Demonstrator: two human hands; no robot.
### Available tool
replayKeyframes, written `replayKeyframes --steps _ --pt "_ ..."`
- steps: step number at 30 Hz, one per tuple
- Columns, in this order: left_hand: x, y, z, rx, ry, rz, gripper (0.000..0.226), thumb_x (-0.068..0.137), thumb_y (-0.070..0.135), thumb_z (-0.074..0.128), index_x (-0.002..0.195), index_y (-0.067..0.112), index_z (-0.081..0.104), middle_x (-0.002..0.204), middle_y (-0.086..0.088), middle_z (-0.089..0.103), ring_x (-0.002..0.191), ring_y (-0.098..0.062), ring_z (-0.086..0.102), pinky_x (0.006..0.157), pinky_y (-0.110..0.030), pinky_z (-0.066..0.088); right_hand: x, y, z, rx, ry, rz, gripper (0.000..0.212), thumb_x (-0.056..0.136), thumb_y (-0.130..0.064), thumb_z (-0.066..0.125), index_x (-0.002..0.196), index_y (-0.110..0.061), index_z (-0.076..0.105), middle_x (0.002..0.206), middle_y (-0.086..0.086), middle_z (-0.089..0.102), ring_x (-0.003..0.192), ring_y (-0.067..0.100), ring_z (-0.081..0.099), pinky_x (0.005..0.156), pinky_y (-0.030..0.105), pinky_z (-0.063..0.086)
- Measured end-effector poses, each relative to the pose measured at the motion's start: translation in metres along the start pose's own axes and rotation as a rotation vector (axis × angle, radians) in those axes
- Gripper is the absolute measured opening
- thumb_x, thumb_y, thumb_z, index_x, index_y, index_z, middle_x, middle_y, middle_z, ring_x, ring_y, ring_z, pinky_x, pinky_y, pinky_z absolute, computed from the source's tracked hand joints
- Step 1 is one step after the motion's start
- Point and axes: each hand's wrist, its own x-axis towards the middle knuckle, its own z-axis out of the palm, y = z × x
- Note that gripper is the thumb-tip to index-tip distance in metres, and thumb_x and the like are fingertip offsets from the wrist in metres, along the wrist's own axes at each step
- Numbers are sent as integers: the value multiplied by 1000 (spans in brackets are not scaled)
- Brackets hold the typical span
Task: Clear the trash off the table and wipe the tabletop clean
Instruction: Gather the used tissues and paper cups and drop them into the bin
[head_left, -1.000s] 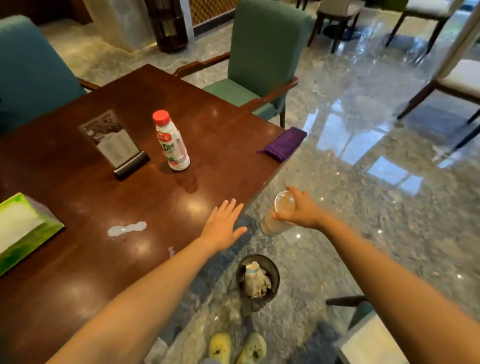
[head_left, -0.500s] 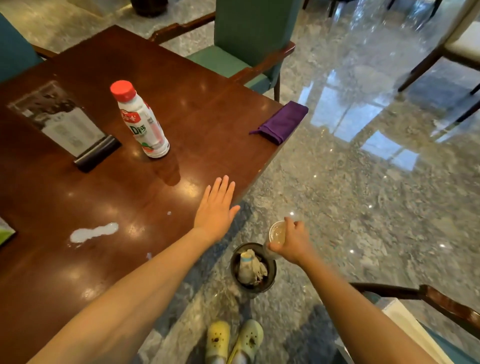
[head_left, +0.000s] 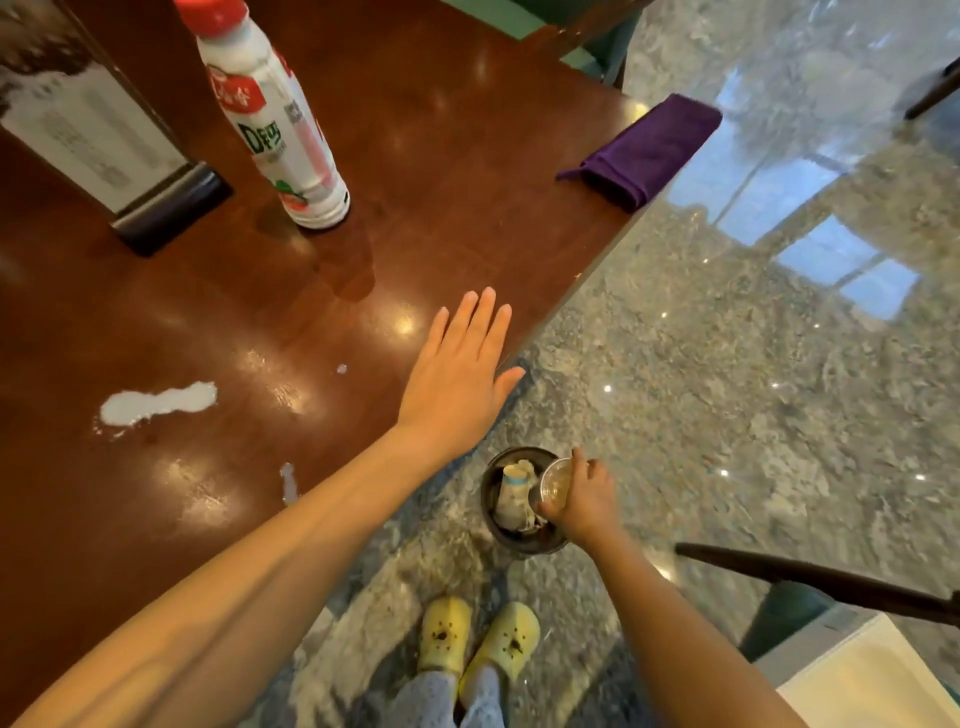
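My right hand (head_left: 584, 501) grips a clear plastic cup (head_left: 555, 480) and holds it at the mouth of a small dark trash bin (head_left: 522, 543) on the floor, beside crumpled paper trash (head_left: 514, 493) inside. My left hand (head_left: 460, 382) rests flat and open on the brown wooden table (head_left: 441, 171) near its edge. A white spill (head_left: 156, 402) and small white drops (head_left: 288, 483) lie on the tabletop to the left of that hand. A white bottle with a red cap (head_left: 275, 119) stands further back. A folded purple cloth (head_left: 649, 150) lies at the table's right edge.
A menu stand (head_left: 104, 140) stands at the back left of the table. A green chair (head_left: 582, 36) is behind the table, and a dark wooden chair arm (head_left: 810, 577) juts in at lower right. My yellow shoes (head_left: 478, 636) stand on the marble floor.
My right hand has lowered the clear cup from table height down into the bin's mouth. The view has tilted down and closer. My left hand has stayed flat on the table.
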Motion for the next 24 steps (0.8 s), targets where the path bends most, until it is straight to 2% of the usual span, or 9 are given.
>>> replayKeyframes --steps 8,15,21,24 --pt "-2 1 1 5 11 10 75 93 57 21 149 11 3 159 -10 1 146 -24 -2 119 -40 2 11 15 13 -82 -30 -37 96 82 -52 61 150 -13 5 156 17 10 144 33 13 116 41 17" --pt "-1 3 -1 36 -38 -1 76 93 59 20 149 11 -2 159 -10 -3 146 -24 -5 119 -41 1 2 12 -1 -157 -45 -93 92 84 -57 54 151 -17 5 157 17 6 145 35 9 116 44 17" --pt "0 1 -7 22 -123 8 78 93 59 22 148 12 -5 158 -9 -10 146 -24 -11 118 -40 -4 -11 0 -48 -262 -84 -143 88 85 -58 53 150 -18 8 157 14 9 144 34 10 117 46 18" --pt "2 0 -13 7 -236 17 82 92 61 25 148 11 -10 157 -9 -16 144 -24 -16 117 -40 -7 -20 -9 -79 -302 -133 -153 87 83 -60 54 149 -21 14 155 11 18 142 33 16 115 47 21"
